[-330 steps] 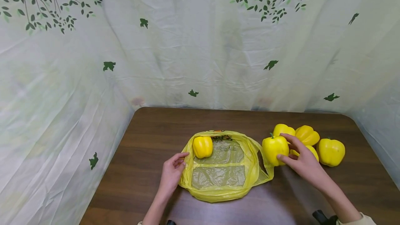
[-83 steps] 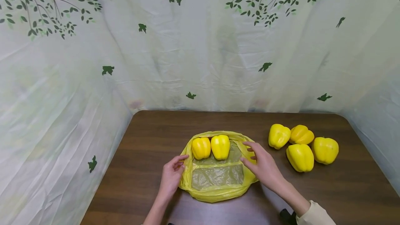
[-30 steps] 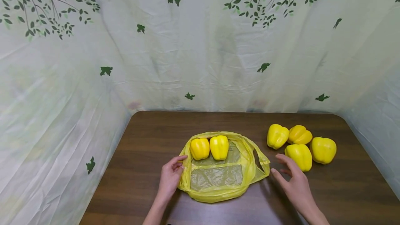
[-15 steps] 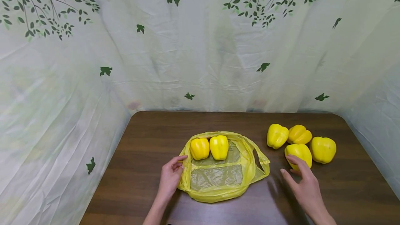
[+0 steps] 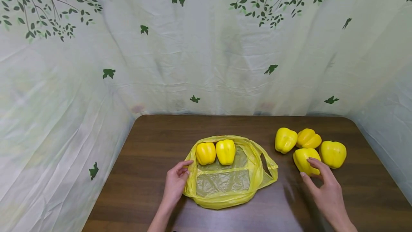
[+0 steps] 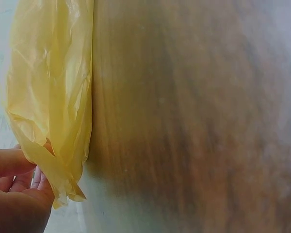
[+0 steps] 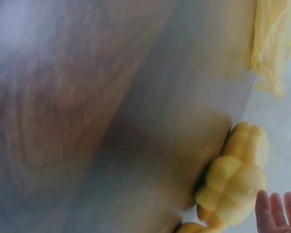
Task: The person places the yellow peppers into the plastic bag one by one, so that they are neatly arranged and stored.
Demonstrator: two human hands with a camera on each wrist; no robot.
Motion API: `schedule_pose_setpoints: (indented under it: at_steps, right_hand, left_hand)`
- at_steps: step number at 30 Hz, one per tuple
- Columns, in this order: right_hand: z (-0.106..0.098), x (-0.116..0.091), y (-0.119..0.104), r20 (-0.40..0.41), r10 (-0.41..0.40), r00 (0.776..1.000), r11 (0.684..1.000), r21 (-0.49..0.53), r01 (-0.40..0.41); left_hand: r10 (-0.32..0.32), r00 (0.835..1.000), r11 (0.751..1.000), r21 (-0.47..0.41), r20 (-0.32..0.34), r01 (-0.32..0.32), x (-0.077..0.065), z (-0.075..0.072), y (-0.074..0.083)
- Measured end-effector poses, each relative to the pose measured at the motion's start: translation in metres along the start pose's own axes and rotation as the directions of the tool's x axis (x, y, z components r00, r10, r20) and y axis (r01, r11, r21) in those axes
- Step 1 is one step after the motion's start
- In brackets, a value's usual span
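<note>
My left hand [image 5: 175, 182] pinches the left edge of a yellow plastic bag [image 5: 222, 202]; in the left wrist view a gathered end of the bag [image 6: 63, 160] lies between thumb and fingers. The bag is spread wide on the table, and two yellow bell peppers [image 5: 226, 152] are inside at its far left. At the right, my right hand [image 5: 329, 194] has its fingers spread, fingertips overlapping the nearest loose bell pepper [image 5: 304, 158] in the head view. In the right wrist view, its straight fingers [image 7: 264, 211] appear beside a pepper [image 7: 233, 187].
Behind and beside that pepper are three more yellow bell peppers, at the left [image 5: 285, 140], back [image 5: 309, 139] and right [image 5: 333, 155] of the cluster. The brown wooden table [image 5: 161, 128] meets a pale leaf-printed curtain [image 5: 219, 63] at the back.
A second bell pepper has gone from the right-hand group into the bag. My right hand has since moved right from the bag's edge to the loose peppers; my left hand stays put.
</note>
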State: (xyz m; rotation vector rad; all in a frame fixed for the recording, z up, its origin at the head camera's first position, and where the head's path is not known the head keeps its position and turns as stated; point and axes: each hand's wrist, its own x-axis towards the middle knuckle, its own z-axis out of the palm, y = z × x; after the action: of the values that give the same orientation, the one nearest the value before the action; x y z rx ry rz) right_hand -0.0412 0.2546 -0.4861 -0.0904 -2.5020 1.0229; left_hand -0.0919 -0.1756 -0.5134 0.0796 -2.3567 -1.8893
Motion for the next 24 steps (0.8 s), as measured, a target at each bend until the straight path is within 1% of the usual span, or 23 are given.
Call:
schedule_pose_setpoints:
  at_steps: [6, 11, 16, 20, 24]
  right_hand:
    - [-0.004, 0.004, 0.007, -0.057, -0.077, 0.995, 0.997, -0.022, 0.076]
    - [-0.008, 0.008, 0.013, -0.065, -0.090, 0.994, 0.995, -0.046, 0.087]
    - [-0.011, 0.011, 0.019, -0.049, -0.095, 0.994, 0.993, -0.070, 0.091]
    - [-0.014, 0.015, 0.023, -0.032, -0.108, 0.994, 0.992, -0.064, 0.106]
    - [-0.017, 0.020, 0.026, 0.002, -0.113, 0.994, 0.993, -0.045, 0.113]
  left_hand:
    - [-0.014, 1.000, 1.000, 0.011, 0.005, 0.014, 0.000, 0.000, 0.001]
    - [-0.017, 1.000, 1.000, 0.009, 0.007, 0.017, 0.000, -0.001, 0.001]
    - [-0.033, 0.999, 0.999, 0.009, 0.005, 0.033, -0.001, -0.002, 0.002]
    - [-0.051, 0.999, 0.999, 0.018, 0.006, 0.051, -0.002, -0.001, 0.009]
    - [-0.042, 0.999, 0.999, 0.024, 0.013, 0.042, -0.006, -0.001, 0.024]
